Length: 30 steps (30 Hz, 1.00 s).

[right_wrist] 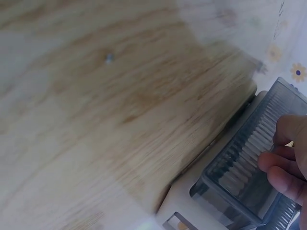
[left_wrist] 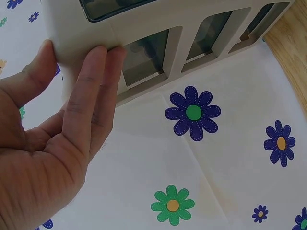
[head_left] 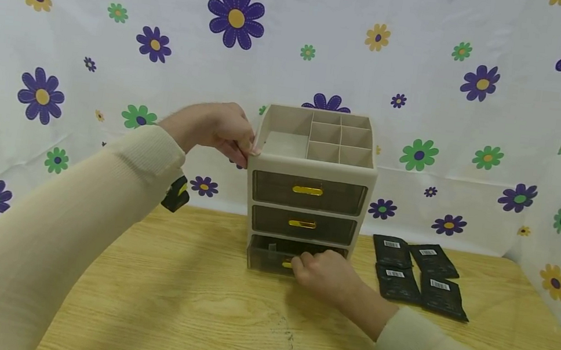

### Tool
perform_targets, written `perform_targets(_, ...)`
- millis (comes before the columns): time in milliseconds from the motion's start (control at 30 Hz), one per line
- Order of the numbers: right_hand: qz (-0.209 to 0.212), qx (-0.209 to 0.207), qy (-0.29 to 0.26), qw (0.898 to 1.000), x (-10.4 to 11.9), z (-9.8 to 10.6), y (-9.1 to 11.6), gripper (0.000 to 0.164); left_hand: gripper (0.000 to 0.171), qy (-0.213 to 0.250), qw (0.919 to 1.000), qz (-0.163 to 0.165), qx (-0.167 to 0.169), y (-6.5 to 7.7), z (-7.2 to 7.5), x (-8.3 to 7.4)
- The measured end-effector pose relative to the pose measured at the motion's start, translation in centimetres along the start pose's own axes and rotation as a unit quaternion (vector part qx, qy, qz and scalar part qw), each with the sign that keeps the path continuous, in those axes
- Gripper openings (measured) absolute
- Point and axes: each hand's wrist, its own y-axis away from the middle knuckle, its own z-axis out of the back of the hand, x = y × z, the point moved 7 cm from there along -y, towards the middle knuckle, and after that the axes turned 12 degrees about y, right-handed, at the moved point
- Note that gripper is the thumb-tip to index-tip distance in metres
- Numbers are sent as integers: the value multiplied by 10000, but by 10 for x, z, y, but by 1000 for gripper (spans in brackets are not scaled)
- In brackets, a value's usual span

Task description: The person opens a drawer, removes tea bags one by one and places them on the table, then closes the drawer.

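Observation:
A beige drawer organizer [head_left: 312,170] stands on the table, with dark see-through drawers and gold handles. My left hand [head_left: 228,133] grips its upper left edge, thumb at the top rim and fingers against the side wall; in the left wrist view, the fingertips of that hand [left_wrist: 72,105] lie above the side cutouts. The bottom drawer [head_left: 270,260] sticks out a little. At its gold handle, my right hand [head_left: 326,277] pinches with bent fingers, covering much of it. In the right wrist view, pale ridged rows show through the clear drawer [right_wrist: 244,167] beside the right hand [right_wrist: 292,163].
Several black packets [head_left: 398,283] with white barcode labels lie on the table to the right of the organizer. Divided compartments [head_left: 341,139] form its open top. Behind the wooden table [head_left: 181,297] hangs a white cloth [head_left: 290,13] with printed flowers.

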Motion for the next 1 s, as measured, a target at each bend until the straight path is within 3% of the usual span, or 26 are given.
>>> perform_targets(467, 115, 149, -150, 9997, 7, 9, 4, 9, 32, -23, 10000, -28, -47, 1, 0, 0)
perform_targets(1000, 184, -113, -74, 9997, 15, 22, 8, 14, 31, -7, 10000, -55, -35, 1, 0, 0)
